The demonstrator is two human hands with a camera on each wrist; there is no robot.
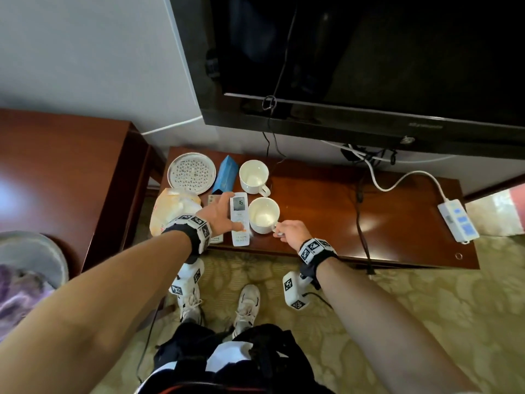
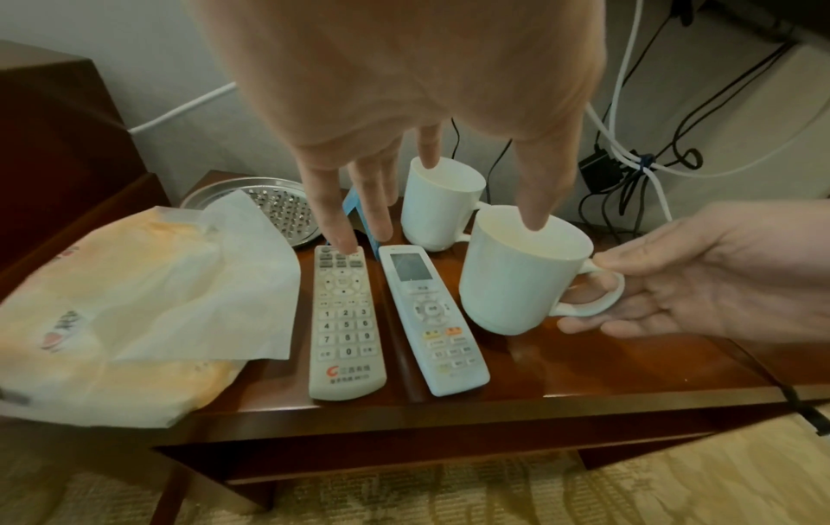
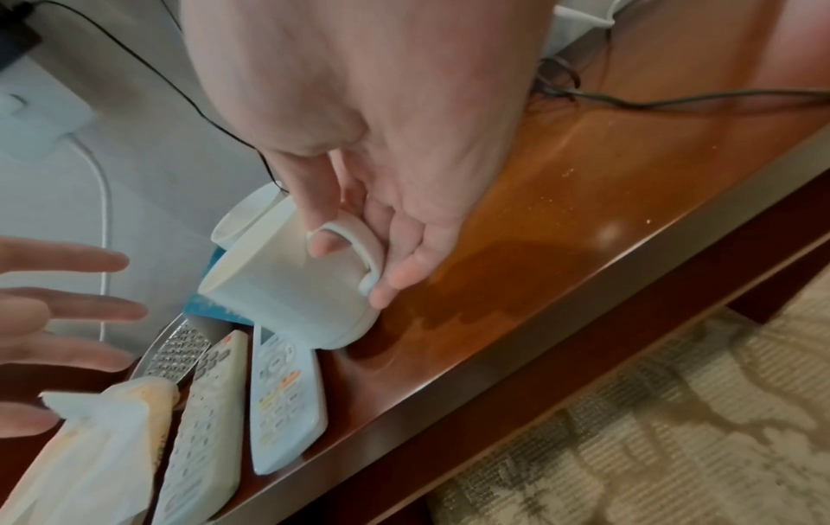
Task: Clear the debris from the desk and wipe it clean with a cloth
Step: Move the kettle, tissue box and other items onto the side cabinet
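Wooden desk (image 1: 383,211) under wall TV. Head view: left hand (image 1: 218,213) spread flat over the remotes, holding nothing; right hand (image 1: 289,231) at near mug (image 1: 264,214). Left wrist: fingers (image 2: 334,220) straight, hanging above the remotes. Right wrist: thumb and fingers (image 3: 314,213) pinch mug's handle (image 3: 355,241); crumbs (image 3: 570,172) lie on desk right of it.

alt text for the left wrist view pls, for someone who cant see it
A person's right hand pinches the handle of a white mug on a wooden desk, while the left hand hovers open above two white remotes lying side by side. A second mug, a perforated metal tray and a crumpled food wrapper sit nearby.
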